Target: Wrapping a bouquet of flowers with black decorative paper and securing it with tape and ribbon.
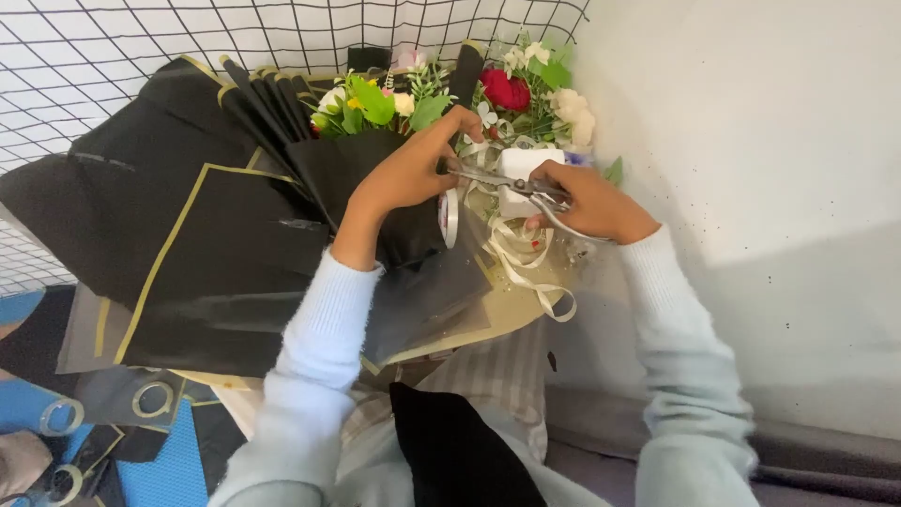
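My left hand (413, 169) grips the black-wrapped bouquet (375, 178) at its neck, with fingers pinching cream ribbon near the scissor blades. My right hand (591, 199) holds metal scissors (511, 183), blades pointing left toward the left hand's fingertips. Cream ribbon (521, 263) trails in loops below the scissors onto the small table (507, 310). The bouquet holds a red rose (507, 91), white blooms (572, 113) and green leaves (375, 103). A white block-shaped object (526, 169) sits behind the scissors.
Black wrapping sheets with gold edges (188, 244) spread to the left. A wire grid panel (113, 47) stands behind. A white wall (770, 188) is close on the right. Tape rolls (61, 416) lie on the blue floor mat at lower left.
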